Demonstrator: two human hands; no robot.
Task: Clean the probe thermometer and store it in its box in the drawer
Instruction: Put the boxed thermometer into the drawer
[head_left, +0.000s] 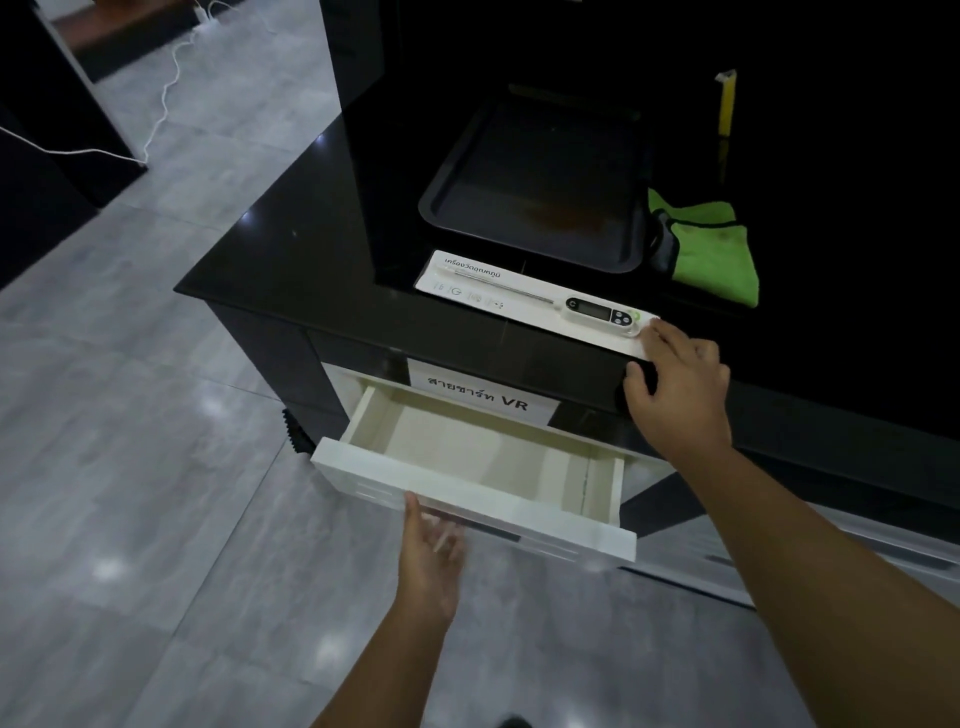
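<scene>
A probe thermometer (597, 310) lies along its white box (467, 283) at the near edge of a black worktop (291, 249), display end to the right. The person's right hand (680, 389) rests at the box's right end, fingers loosely spread, one fingertip touching the box and gripping nothing. Below, a white drawer (467, 499) stands pulled out. The left hand (431, 561) is just under the drawer's front panel with fingers extended and blurred, holding nothing. A paper label (483, 395) is fixed above the drawer. Beyond the box sit a dark baking tray (535, 171) and, to its right, a green cloth (717, 249).
</scene>
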